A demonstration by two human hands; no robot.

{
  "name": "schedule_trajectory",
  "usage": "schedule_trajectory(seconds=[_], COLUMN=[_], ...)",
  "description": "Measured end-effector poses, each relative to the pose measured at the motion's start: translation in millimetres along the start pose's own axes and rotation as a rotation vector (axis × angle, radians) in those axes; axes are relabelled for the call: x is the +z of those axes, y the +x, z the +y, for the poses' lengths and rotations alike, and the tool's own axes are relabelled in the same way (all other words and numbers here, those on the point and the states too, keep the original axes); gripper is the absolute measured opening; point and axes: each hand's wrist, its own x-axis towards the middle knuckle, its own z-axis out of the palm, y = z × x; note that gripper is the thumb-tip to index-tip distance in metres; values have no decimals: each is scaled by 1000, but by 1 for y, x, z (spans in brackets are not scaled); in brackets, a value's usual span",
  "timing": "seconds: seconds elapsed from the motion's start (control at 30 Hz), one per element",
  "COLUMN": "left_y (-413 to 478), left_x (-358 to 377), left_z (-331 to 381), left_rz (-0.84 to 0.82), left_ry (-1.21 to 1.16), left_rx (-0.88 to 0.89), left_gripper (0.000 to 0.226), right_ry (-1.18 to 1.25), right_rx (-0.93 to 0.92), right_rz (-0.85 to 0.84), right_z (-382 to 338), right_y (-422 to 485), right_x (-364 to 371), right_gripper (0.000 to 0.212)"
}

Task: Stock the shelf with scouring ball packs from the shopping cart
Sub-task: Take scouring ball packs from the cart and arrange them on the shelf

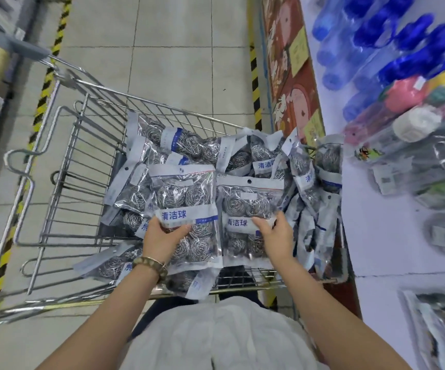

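Wire shopping cart, frame centre, sits heaped with scouring ball packs. Left hand grips one pack by its lower label; right hand grips a second pack, side by side. White shelf flanks the right edge; open tiled floor lies above.

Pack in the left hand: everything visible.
The clear plastic scouring ball pack has a white header strip, a red seal line, a white-and-blue label band and silvery coiled wire balls inside. It lies face up atop the pile in the wire shopping cart. The left hand grips it at the label band. A second such pack, in the right hand, lies alongside.
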Motion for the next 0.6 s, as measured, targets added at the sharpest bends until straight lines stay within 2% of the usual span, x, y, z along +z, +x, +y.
schedule_trajectory(seconds=[0.07, 0.13, 0.17, 0.2, 0.27, 0.33, 0.43, 0.5, 0.6], left_y=[0, 0, -1, -2, -5, -10, -10, -14, -19], left_x=[-1, -1, -2, -3, -4, -5, -5, -5, 0], left_z=[5, 8, 11, 13, 17, 21, 22, 25, 27], left_rz=[-31, -68, -93, -122, -184, -252, -322, -375, -467], left_ry=[39, 99, 123, 132, 157, 154, 173, 215, 225], left_rx=[46, 108, 132, 144, 159, 177, 221, 282, 339], left_gripper=[45, 64, 70, 64, 35, 37, 34, 32, 34], right_ry=[108, 159, 191, 221, 296, 346, 393, 438, 502], right_rx=[44, 116, 144, 140, 138, 144, 206, 225, 266], right_rz=[74, 119, 130, 143, 174, 219, 307, 403, 514], right_z=[-4, -5, -7, -5, -2, 2, 10, 11, 12], right_y=[-5, -10, -14, -17, -29, -43, -63, -82, -109], right_x=[-2, -8, -12, -16, -23, -29, -33, -35, -38], right_gripper=[55, 67, 64, 58, 46, 24, 23, 32, 30])
